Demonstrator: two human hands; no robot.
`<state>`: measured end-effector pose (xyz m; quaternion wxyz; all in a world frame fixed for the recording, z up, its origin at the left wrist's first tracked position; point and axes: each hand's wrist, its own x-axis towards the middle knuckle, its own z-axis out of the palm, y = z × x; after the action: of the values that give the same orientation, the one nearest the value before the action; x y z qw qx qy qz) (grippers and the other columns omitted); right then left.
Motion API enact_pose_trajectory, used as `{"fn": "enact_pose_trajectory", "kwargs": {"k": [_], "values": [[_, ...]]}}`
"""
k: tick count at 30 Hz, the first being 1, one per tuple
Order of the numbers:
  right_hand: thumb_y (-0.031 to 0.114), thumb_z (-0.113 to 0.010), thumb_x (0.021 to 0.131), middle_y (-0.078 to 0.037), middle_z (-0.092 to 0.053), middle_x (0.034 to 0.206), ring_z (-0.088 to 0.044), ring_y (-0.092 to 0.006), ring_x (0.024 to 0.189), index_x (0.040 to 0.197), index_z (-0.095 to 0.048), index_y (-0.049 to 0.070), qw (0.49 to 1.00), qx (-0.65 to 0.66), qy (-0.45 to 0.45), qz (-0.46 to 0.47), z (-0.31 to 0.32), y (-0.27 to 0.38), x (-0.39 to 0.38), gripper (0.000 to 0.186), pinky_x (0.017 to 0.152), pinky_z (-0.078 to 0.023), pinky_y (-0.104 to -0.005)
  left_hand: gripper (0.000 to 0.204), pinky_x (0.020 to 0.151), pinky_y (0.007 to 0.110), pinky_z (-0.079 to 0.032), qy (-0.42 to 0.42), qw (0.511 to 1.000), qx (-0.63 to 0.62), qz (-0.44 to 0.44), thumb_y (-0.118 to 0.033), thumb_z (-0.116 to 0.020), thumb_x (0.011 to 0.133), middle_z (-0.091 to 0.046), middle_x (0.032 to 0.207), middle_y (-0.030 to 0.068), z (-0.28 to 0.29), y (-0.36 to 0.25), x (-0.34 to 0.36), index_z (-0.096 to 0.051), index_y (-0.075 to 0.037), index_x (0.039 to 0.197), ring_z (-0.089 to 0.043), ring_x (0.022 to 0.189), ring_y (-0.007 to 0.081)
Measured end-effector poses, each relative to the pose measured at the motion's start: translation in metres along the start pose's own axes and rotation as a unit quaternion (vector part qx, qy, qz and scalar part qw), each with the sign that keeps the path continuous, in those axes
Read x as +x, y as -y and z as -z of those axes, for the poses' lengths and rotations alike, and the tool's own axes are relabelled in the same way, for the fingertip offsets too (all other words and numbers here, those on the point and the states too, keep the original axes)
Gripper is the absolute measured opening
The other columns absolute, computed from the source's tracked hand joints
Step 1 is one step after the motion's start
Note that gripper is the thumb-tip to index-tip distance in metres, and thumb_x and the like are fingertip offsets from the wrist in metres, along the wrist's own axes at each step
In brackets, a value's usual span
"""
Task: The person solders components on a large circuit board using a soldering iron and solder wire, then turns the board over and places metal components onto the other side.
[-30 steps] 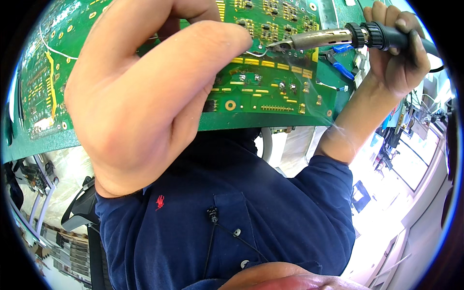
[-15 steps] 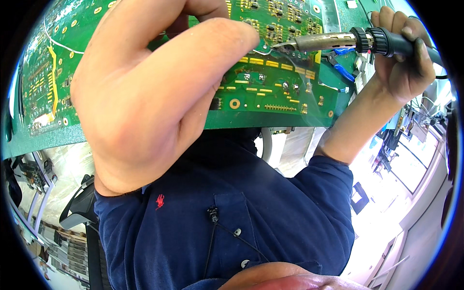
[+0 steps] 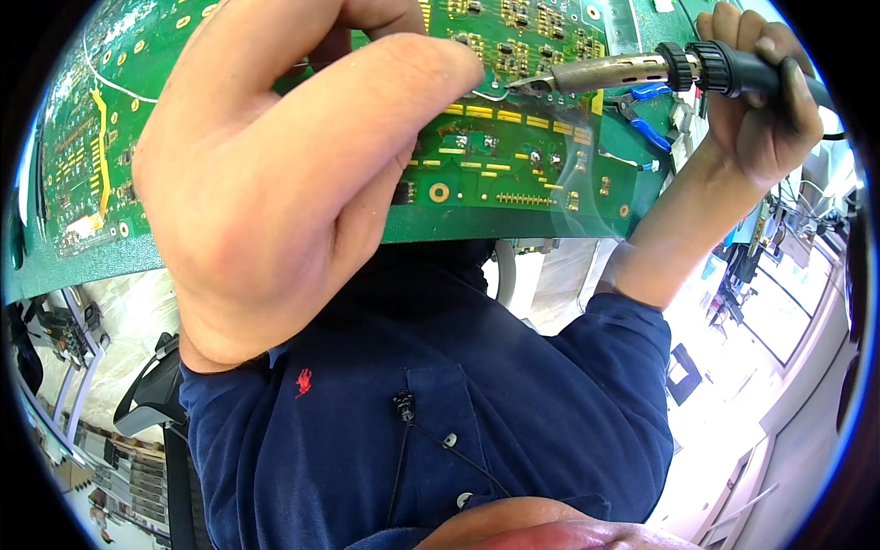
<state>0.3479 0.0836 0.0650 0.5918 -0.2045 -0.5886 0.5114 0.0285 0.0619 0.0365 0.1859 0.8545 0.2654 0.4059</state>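
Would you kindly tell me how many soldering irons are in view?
1: the soldering iron is in the right hand, its tip pointing toward the left hand, over the green circuit board. Any behind the hands would be hidden.

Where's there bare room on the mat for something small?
Two narrow patches of mat look bare: between the board and the near edge, and right of the board, below the cutters. It's crowded mid-board, around the left hand and iron.
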Motion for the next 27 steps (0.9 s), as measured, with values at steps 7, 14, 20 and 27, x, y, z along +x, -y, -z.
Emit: {"fn": "enact_pose_trajectory", "kwargs": {"k": [7,14,20,27], "values": [[0.031,-0.064,0.095,0.0,-0.044,0.067,-0.04,-0.0113,0.061,0.087,-0.052,0.008,0.995,-0.091,-0.048,-0.009,-0.005,0.009,-0.001,0.027,0.056,-0.031,-0.027,0.023,0.067,0.026,-0.048,0.0,1.0,-0.003,-0.002,0.013,-0.071,0.075,-0.063,0.092,0.0115,-0.001,-0.001,0.001,-0.073,0.002,0.095,-0.063,0.077,0.0189],[0.031,-0.064,0.095,0.001,-0.042,0.066,-0.038,-0.0112,0.06,0.087,-0.051,0.008,0.982,0.182,0.011,0.053,0.031,-0.022,-0.014,0.028,0.056,-0.03,-0.0275,0.022,0.067,0.027,-0.049,-0.048,0.999,-0.008,-0.009,0.013,-0.072,0.075,-0.063,0.092,0.0114,-0.008,-0.001,-0.002,-0.073,0.002,0.094,-0.063,0.077,0.0191],[0.032,-0.065,0.095,0.001,-0.042,0.066,-0.038,-0.011,0.06,0.087,-0.052,0.009,0.973,-0.229,-0.001,-0.027,-0.027,0.019,0.005,0.028,0.056,-0.03,-0.0275,0.022,0.068,0.027,-0.049,-0.012,1.0,0.001,-0.003,0.014,-0.072,0.074,-0.064,0.091,0.0115,-0.001,0.001,0.002,-0.073,0.002,0.093,-0.063,0.078,0.0192],[0.031,-0.066,0.094,0.001,-0.043,0.066,-0.037,-0.0109,0.059,0.085,-0.052,0.008,0.991,-0.133,-0.019,-0.013,-0.008,0.016,0.001,0.027,0.056,-0.029,-0.0277,0.023,0.069,0.027,-0.05,-0.015,1.0,0.01,-0.011,0.013,-0.073,0.075,-0.064,0.092,0.0116,0.0,0.0,-0.001,-0.073,0.002,0.094,-0.063,0.079,0.0194]]}}
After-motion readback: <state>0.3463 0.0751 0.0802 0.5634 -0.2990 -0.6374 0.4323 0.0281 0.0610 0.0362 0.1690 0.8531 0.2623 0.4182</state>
